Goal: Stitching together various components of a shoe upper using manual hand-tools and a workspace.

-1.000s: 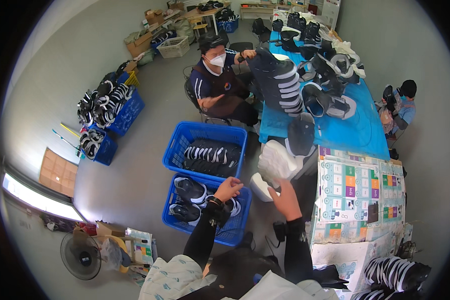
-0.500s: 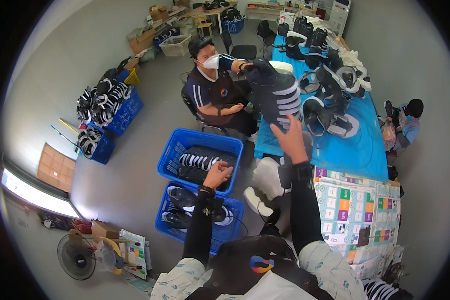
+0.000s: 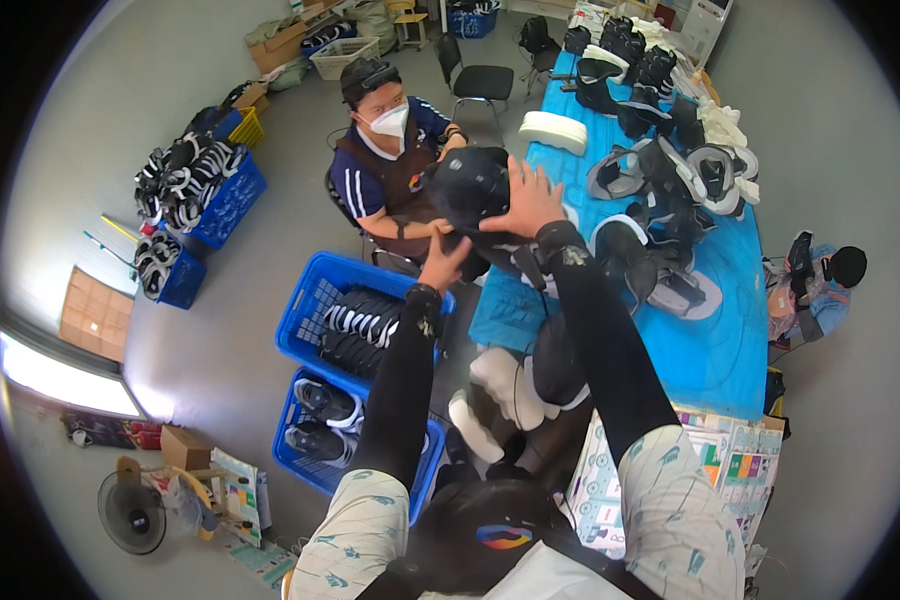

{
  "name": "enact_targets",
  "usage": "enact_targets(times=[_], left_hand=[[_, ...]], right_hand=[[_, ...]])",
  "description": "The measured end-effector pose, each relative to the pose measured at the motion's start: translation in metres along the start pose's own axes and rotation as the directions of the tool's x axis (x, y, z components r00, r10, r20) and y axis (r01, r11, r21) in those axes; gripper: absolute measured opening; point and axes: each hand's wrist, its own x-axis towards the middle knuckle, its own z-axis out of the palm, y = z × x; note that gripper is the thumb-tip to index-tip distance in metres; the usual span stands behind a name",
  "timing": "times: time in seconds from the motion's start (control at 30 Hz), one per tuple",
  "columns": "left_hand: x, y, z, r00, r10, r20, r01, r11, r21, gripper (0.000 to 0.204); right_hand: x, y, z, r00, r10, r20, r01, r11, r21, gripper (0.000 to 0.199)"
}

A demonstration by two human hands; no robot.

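Reaching forward, the right hand (image 3: 530, 200) spreads its fingers wide over a black padded piece (image 3: 470, 185), palm pressed on its right side. Below it, the left hand (image 3: 443, 262) cups the piece's lower edge with fingers loosely curled. Beyond the fingertips sits a masked person (image 3: 390, 150); under the wrists lies the blue table (image 3: 710, 340), blue crates (image 3: 315, 300) leftward.
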Motion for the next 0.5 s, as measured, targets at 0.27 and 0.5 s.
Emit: enact_targets(times=[0.27, 0.5], left_hand=[[0.103, -0.022, 0.013, 0.958, 0.232, 0.166, -0.212, 0.969, -0.129, 0.076], [0.174, -0.077, 0.010, 0.960, 0.172, 0.222, -0.108, 0.955, -0.275, 0.105]], right_hand=[[0.040, 0.114, 0.024, 0.981, -0.035, 0.193, -0.056, 0.892, 0.448, 0.106], [0.068, 0.120, 0.026, 0.952, -0.096, 0.289, -0.054, 0.881, 0.469, 0.108]])
